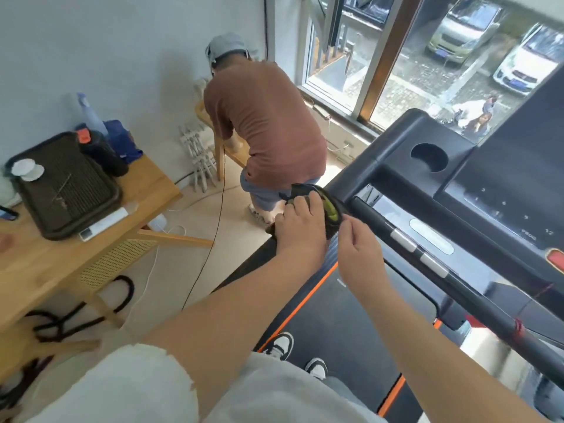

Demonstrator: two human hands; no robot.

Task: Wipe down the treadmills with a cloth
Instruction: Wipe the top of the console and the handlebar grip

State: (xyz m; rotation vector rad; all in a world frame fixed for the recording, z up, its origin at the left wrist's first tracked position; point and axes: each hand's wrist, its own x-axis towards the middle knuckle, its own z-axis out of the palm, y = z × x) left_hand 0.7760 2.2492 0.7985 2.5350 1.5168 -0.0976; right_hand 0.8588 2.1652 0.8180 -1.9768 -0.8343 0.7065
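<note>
I stand on a black treadmill (476, 184) with orange side trim; its console fills the right side. A dark cloth with a yellow-green inner side (323, 203) is wrapped around the left end of the front handlebar (378, 224). My left hand (300, 227) presses on the cloth from above and grips it. My right hand (357, 239) sits just right of it, fingers pinching the cloth's lower edge beside the bar.
Another person in a brown shirt (265, 123) bends over by the window (381, 56), just left of the treadmill's front. A wooden table (61, 248) at left carries a dark tray (64, 190) and bottles. Cables (210, 239) run across the floor.
</note>
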